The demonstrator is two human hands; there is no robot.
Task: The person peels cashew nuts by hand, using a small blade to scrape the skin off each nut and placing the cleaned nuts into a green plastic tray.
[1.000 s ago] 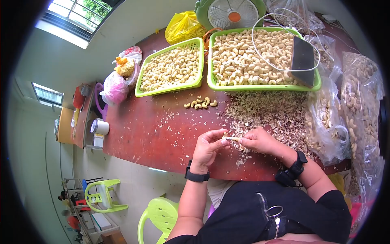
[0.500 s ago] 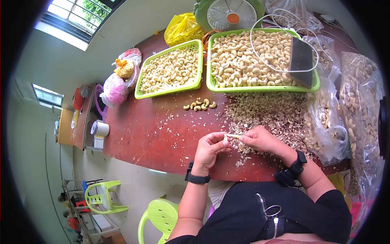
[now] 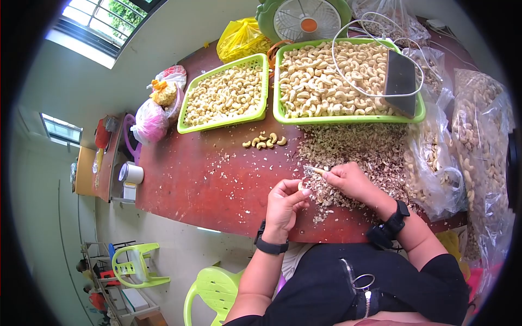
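Near the table's front edge, my left hand [image 3: 286, 204] pinches a cashew nut [image 3: 300, 186] between thumb and fingers. To its right, my right hand [image 3: 348, 179] grips a small peeling knife [image 3: 317, 170] with a light handle; its tip points left, a little apart from the nut. Under and behind my right hand spreads a heap of peeled skin flakes [image 3: 353, 148]. Several loose cashews [image 3: 265, 141] lie in a small group on the red table [image 3: 196, 179]. Beyond them stand a smaller green basket [image 3: 182, 126] and a larger green basket [image 3: 348, 119], both filled with cashews.
A dark phone-like slab [image 3: 401, 81] and a white cable [image 3: 348, 86] lie over the larger basket. Clear bags of cashews [image 3: 435, 163] line the right side. A green fan [image 3: 304, 22] and yellow bag [image 3: 242, 41] stand behind. Green chairs [image 3: 215, 290] are at lower left.
The knife has moved up and away from the cashew, with my right hand shifting slightly up and right. My left hand has turned and lowered a little, still pinching the nut.
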